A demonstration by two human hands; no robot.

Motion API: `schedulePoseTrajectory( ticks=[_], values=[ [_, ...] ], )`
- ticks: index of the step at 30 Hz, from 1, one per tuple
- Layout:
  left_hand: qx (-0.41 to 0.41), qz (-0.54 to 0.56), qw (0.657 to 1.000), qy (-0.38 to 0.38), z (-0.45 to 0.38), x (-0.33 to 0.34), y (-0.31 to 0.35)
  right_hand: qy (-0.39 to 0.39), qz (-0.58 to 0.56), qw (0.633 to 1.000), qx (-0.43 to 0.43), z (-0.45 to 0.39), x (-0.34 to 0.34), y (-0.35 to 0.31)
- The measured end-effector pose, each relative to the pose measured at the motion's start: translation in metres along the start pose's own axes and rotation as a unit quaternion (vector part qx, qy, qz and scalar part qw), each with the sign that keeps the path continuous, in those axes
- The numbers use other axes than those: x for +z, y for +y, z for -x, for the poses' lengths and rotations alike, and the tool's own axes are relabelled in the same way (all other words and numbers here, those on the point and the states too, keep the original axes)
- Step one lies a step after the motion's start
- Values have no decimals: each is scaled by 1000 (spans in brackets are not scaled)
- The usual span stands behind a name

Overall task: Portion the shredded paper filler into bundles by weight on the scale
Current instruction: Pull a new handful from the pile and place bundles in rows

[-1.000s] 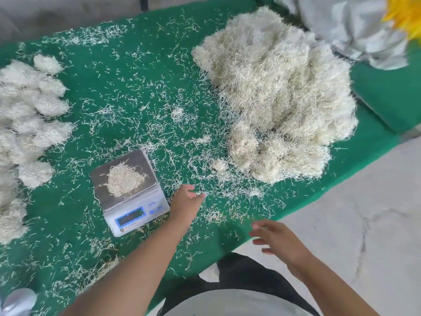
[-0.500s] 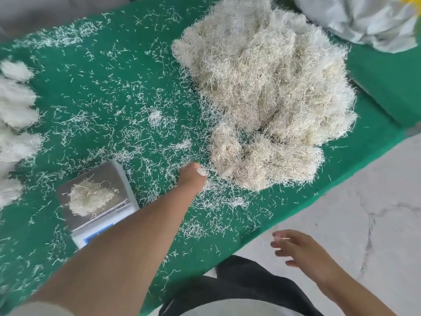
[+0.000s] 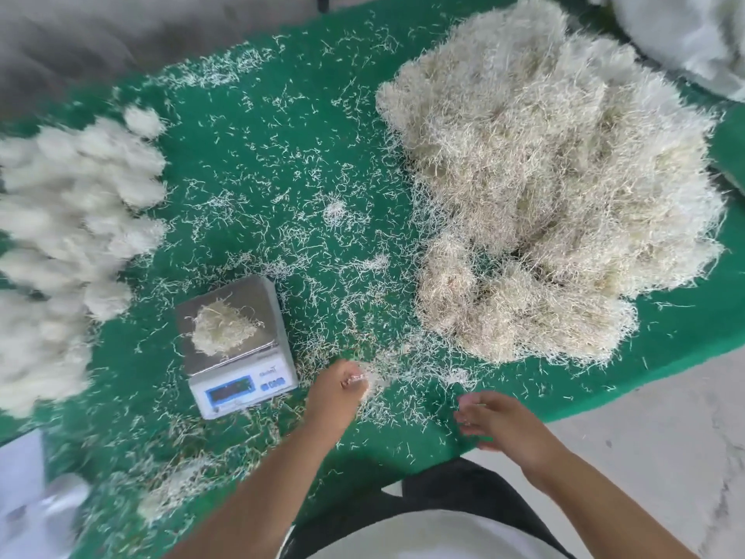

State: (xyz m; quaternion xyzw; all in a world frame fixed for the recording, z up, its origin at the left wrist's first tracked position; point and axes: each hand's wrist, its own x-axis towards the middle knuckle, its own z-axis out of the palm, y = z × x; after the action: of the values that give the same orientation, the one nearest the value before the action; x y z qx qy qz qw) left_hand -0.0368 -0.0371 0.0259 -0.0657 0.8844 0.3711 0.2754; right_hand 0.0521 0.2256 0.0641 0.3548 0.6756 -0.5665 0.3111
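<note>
Portioned bundles [image 3: 72, 219] blur at the left edge; scale display [image 3: 230, 390] unreadable.

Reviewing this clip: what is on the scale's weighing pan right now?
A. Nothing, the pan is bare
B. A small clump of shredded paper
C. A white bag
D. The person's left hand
B. A small clump of shredded paper lies on the pan of the scale, while the left hand is off to the scale's right, over the green table cover, and the right hand is near the table edge.
</note>
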Motion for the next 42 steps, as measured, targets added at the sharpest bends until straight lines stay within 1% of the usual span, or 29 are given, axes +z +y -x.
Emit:
schedulePoseTrajectory(
  ticks=[3, 6, 10, 15, 18, 22, 27, 33, 37, 42],
  values=[
    [2, 1, 998, 59, 35, -44, -9, -47, 27, 998, -26, -15, 21, -28],
    [0, 59, 991, 123, 53, -103, -13, -80, 45, 994, -60, -27, 46, -53],
    [23, 132, 970, 203, 54, -182, -18, -87, 37, 993, -76, -34, 84, -76],
    [42, 147, 947, 282, 37, -251, -30, -107, 53, 989, -81, -17, 132, -73],
    [37, 135, 951, 277, 19, -266, -45, -94, 61, 991, -68, -2, 149, -62],
    [37, 145, 959, 241, -7, -264, -63, -67, 46, 996, -41, 13, 153, -47],
    [0, 133, 968, 213, -36, -253, -88, 1, 11, 1000, -2, 29, 146, -26],
    [4, 137, 975, 175, -50, -243, -109, 53, -17, 998, 10, 37, 154, -18],
    [29, 123, 981, 149, -54, -246, -122, 43, 10, 999, -1, 36, 174, -31],
    [27, 145, 972, 185, -49, -256, -141, 24, 44, 998, -29, 32, 193, -52]
  ],
)
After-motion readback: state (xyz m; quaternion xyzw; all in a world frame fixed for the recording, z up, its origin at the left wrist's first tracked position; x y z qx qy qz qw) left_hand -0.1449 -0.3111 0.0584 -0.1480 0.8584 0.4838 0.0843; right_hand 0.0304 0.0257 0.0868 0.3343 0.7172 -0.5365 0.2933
